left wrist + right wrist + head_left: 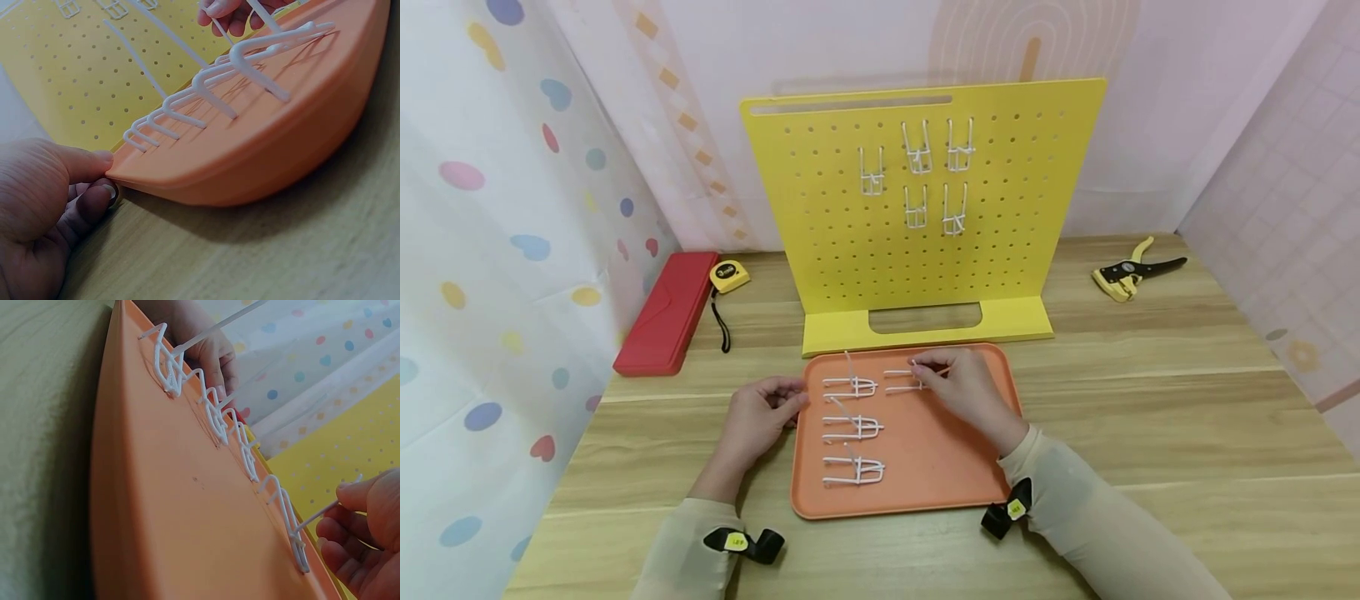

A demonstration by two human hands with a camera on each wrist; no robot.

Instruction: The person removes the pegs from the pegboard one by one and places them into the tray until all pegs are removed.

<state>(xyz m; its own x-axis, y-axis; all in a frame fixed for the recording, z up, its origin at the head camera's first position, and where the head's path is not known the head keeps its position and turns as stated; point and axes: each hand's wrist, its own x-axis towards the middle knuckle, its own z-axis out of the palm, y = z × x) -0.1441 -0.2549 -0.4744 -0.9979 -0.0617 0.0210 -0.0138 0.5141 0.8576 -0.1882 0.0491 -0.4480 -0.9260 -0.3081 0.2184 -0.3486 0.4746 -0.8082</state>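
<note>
An orange tray [940, 467] lies on the table with several white wire pegboard hooks on it. Three hooks, one of them the middle hook [853, 427], form a column on its left side. My left hand [760, 421] pinches the tray's left rim, the thumb and fingertips right at the edge in the left wrist view. Over the tray's upper right, my right hand [966, 392] pinches the upward prong of a fourth white hook [292, 531] between thumb and fingers. That hook's two-wire frame stands close over the tray, partly hidden by the hand in the head view.
Behind the tray stands a yellow pegboard [850, 267] bearing several white hooks, such as the upper hook [960, 146]. To the left are a red case [668, 312] and a yellow tape measure [728, 275]. Wire strippers [1127, 271] lie at the right.
</note>
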